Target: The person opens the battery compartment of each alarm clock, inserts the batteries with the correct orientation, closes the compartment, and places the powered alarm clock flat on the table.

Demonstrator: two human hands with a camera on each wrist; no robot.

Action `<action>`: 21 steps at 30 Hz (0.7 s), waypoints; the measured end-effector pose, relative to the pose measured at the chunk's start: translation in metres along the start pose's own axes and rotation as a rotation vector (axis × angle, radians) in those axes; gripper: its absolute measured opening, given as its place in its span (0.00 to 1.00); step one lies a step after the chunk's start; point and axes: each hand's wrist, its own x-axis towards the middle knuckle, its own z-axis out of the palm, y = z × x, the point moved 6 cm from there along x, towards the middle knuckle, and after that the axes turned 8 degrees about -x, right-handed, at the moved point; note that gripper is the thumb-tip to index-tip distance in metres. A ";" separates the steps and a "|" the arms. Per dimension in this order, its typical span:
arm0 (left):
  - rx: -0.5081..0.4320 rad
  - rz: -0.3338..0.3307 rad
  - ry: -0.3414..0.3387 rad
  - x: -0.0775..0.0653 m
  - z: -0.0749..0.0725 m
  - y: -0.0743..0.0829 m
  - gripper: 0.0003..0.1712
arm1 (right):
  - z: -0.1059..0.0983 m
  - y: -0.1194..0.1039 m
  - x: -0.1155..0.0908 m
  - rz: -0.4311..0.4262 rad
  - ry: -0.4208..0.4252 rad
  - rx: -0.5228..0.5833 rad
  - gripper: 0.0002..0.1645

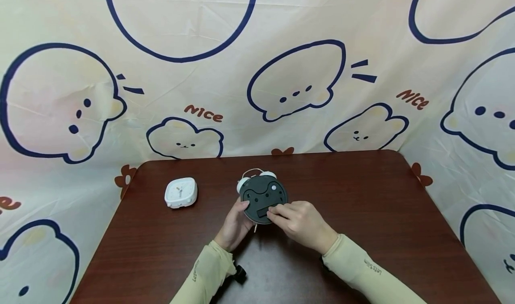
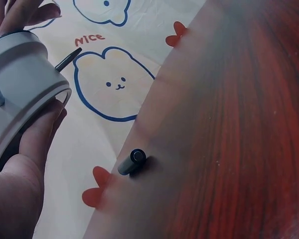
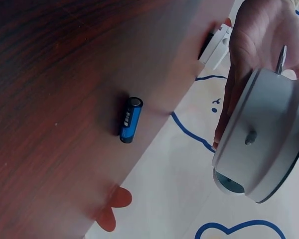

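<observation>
A twin-bell alarm clock (image 1: 257, 192) is tipped so its dark round back faces the head camera, with white bells and a thin wire handle at its top. My left hand (image 1: 237, 223) grips it from the left, thumb over the rim of the back. My right hand (image 1: 299, 221) has bent fingers, their tips at the battery compartment (image 1: 264, 211) low on the back; I cannot tell whether they pinch anything. Both wrist views show the clock's pale side (image 3: 261, 134) and a thin metal leg (image 2: 69, 59). A blue and black battery (image 3: 131, 120) lies on the table near its far edge.
A small white square clock (image 1: 181, 192) stands on the brown table (image 1: 342, 183), left of the hands. Behind the table hangs a pale cloth (image 1: 225, 85) with cartoon outlines. A black strap piece (image 1: 240, 274) sits at the left wrist.
</observation>
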 end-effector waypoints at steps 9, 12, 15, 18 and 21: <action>-0.005 -0.012 0.012 -0.002 -0.002 -0.001 0.36 | 0.002 0.004 0.003 0.046 -0.087 0.067 0.15; -0.011 -0.014 0.008 -0.003 -0.001 0.000 0.36 | 0.002 0.004 0.002 0.046 -0.116 0.068 0.16; -0.009 -0.013 0.007 -0.003 -0.001 -0.001 0.36 | 0.002 0.004 0.001 0.044 -0.125 0.076 0.16; -0.004 -0.011 -0.004 -0.003 -0.001 -0.002 0.36 | 0.001 0.008 0.002 0.082 -0.132 0.138 0.14; -0.002 -0.009 -0.015 -0.002 -0.001 -0.002 0.36 | 0.001 0.012 0.002 0.133 -0.139 0.209 0.12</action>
